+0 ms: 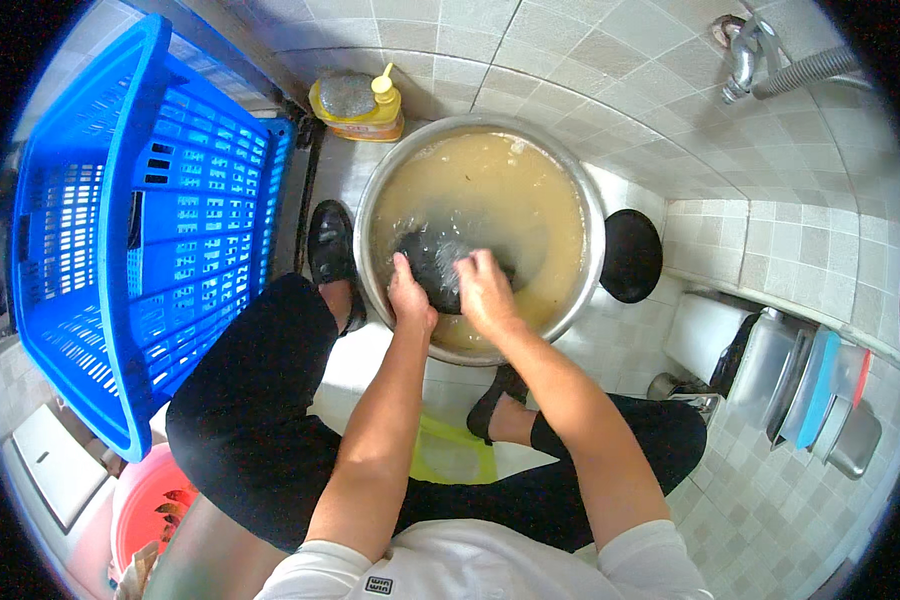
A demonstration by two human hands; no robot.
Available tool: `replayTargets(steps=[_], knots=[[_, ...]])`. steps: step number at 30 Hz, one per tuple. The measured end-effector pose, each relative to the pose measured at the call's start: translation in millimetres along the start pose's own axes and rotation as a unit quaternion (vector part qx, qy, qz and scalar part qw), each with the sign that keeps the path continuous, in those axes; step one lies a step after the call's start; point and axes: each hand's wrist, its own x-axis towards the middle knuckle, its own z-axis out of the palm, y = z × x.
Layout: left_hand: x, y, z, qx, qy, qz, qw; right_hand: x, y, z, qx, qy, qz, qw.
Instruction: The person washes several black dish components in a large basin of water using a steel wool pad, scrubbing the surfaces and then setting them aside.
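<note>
A large metal basin [590, 215] full of murky brownish water stands on the tiled floor in front of me. Both hands reach into it. My left hand [410, 295] and my right hand [483, 290] grip a round dark object [432, 258] that sits partly under the water near the basin's near rim. What the dark object is cannot be told; water ripples around it.
A big blue plastic crate [150, 220] stands at the left. A yellow soap bottle [360, 100] lies behind the basin. A black round lid [631, 255] is at the basin's right, stacked containers [820, 395] further right, a tap and hose [760, 60] on the wall, a red bucket [150, 505] lower left.
</note>
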Motion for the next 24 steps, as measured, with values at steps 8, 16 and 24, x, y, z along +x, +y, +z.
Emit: replayTargets(steps=[8, 16, 24], knots=[[-6, 11, -4, -0.092, -0.036, -0.111, 0.989, 14, 18, -14, -0.031, -0.009, 0.049, 0.998], [-10, 10, -4, -0.135, -0.057, -0.134, 0.980, 43, -42, 9, 0.057, -0.012, -0.075, 0.995], [12, 4, -24, -0.188, -0.098, -0.119, 0.970, 8, -56, 5, 0.070, -0.054, -0.075, 0.993]])
